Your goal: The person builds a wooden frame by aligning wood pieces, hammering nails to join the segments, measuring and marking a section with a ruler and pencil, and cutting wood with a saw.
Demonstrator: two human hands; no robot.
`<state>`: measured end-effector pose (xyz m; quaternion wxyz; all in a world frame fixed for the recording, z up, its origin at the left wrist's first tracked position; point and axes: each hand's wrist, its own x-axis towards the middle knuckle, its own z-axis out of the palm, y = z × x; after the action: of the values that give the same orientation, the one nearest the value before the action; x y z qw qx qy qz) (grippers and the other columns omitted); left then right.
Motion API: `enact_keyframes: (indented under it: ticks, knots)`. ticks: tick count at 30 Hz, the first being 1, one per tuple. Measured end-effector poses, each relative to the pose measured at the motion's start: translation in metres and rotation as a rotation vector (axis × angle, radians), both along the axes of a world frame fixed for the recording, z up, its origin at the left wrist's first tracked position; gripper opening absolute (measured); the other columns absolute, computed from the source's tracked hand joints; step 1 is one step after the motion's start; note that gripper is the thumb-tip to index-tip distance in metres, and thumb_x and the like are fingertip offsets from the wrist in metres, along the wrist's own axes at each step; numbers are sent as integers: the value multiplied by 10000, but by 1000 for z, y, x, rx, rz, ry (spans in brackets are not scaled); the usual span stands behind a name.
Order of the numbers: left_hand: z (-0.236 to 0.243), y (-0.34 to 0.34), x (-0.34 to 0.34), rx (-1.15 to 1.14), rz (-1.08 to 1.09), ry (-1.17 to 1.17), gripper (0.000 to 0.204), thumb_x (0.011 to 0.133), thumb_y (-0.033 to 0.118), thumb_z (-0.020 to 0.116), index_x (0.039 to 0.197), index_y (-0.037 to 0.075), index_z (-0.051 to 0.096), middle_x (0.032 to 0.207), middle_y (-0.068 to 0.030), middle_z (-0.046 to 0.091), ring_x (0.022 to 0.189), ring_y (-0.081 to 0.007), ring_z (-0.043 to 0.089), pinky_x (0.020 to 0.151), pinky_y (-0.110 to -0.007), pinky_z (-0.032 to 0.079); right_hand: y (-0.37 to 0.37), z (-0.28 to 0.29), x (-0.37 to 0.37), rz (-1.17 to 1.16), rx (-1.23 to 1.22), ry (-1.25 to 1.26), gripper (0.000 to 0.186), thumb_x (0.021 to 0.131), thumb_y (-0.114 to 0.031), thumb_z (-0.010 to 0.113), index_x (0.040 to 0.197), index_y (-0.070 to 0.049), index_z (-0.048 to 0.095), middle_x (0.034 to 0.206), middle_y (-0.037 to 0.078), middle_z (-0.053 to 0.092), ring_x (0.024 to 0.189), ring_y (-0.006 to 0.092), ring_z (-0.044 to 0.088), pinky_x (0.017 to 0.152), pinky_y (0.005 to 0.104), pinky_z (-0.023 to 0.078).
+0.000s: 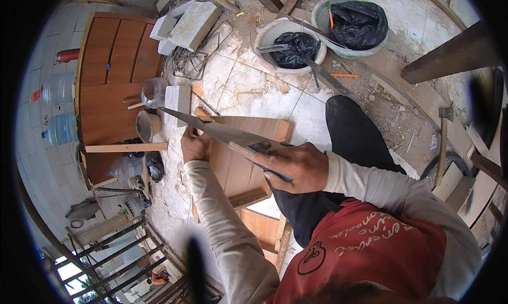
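Observation:
My right hand (302, 167) is wrapped around the handle of a handsaw (219, 133). Its long blade points to the far left, lying across the far-left corner of a brown wooden panel (244, 163). At that corner, right beside the blade, my left hand (194, 146) grips the panel's edge; its fingertips are partly hidden. Wooden battens edge the panel, one along its near side (248, 198). The panel rests low in front of my bent knee (349, 126).
Two buckets lined with black plastic (291, 50) (357, 26) stand ahead. Concrete blocks (194, 24) and bent wire lie at the far left, near a brown cabinet door (114, 110) and a small pail (148, 125). A hatchet (443, 145) is at the right, among wood scraps and rubble.

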<state>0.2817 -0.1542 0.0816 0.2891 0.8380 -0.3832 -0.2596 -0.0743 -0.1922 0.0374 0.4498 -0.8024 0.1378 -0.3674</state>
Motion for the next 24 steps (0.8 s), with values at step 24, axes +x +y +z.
enact_keyframes:
  ticks: [24]
  knots:
    - [7,4,-23,12,47,-277,764,646,272,922,1264,-73,633,1079,-176,728,995,-237,661,871,-338,517,-41,35,31,57,86,-110,430,892,-199,660,1312,-121,606,1043,133,727,808,346,712,675,403,589]
